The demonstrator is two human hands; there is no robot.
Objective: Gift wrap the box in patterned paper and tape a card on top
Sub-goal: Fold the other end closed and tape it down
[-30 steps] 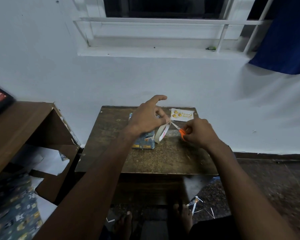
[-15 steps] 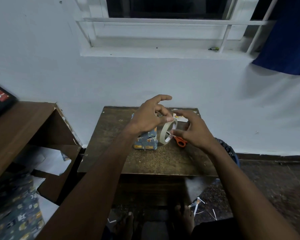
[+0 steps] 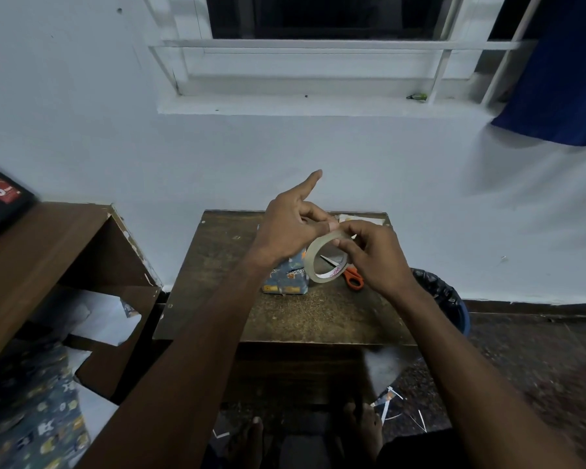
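Note:
A clear tape roll (image 3: 310, 257) is held upright above the small wooden table (image 3: 217, 265). My left hand (image 3: 288, 228) grips its top rim, index finger pointing up. My right hand (image 3: 372, 255) pinches the roll's right upper edge. Behind my left wrist sits the box (image 3: 286, 277), wrapped in blue patterned paper. Orange-handled scissors (image 3: 352, 277) lie on the table under the roll. The card (image 3: 369, 219) lies at the table's far right corner, mostly hidden by my hands.
A brown shelf unit (image 3: 48, 252) stands to the left, with patterned paper (image 3: 31, 421) and white sheets below it. A bin with a black liner (image 3: 444, 296) is right of the table. Paper scraps (image 3: 393, 407) lie on the floor near my feet.
My right hand let go of the scissors, which now lie on the table, and moved onto the tape roll. Both hands lifted the roll a little.

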